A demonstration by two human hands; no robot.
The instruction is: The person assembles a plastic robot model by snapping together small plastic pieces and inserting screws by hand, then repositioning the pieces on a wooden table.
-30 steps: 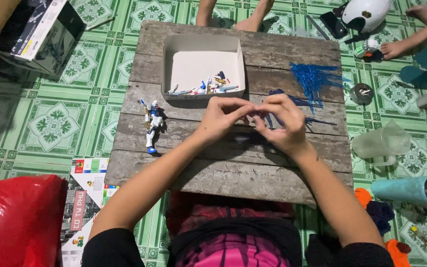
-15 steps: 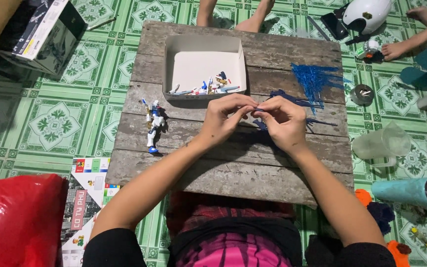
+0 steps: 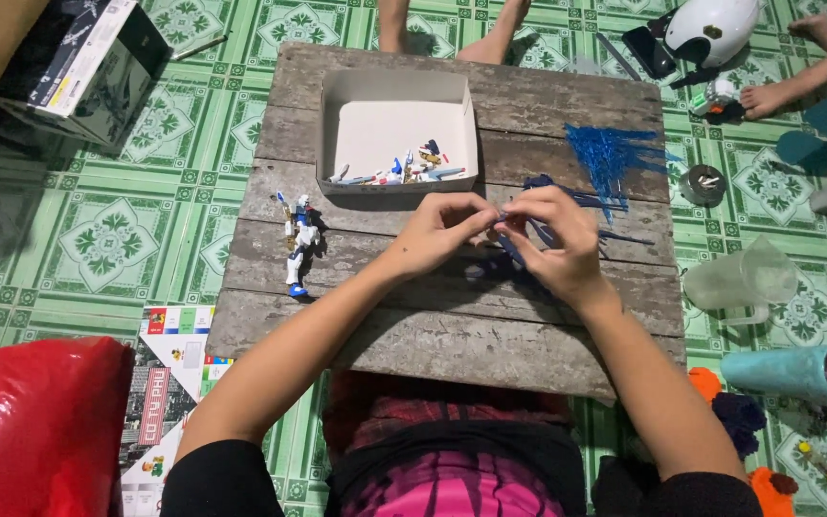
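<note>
Saw no change off the left edge of the low wooden table (image 3: 433, 335), with a red bag (image 3: 35, 431) on the tiled floor. Found the white-and-blue toy figure (image 3: 297, 244) lying near the table's left edge, exactly where it lay a second before, and touched by neither hand. Found the white cardboard tray (image 3: 337, 105) likewise unmoved toward the far edge, with small loose pieces gathered at its near wall. Had drawn the left hand (image 3: 437, 235) up a little over the middle of the table, fingers curled narrow and pinched on a tiny part (image 3: 500, 222) too small to make out. Had brought the right hand (image 3: 557, 249) in to meet it, fingertips closed on the same part, where a second earlier they stood slightly apart and lower. Judged from that as a closing of the grip, not a change of piece. Held the part just above the boards, between tray and near edge. Left the bright blue plastic frames (image 3: 614, 153) untouched toward the far right corner. Beyond the right edge, kept a clear jug (image 3: 744, 282) and a teal bottle (image 3: 796, 373) on the floor.
</note>
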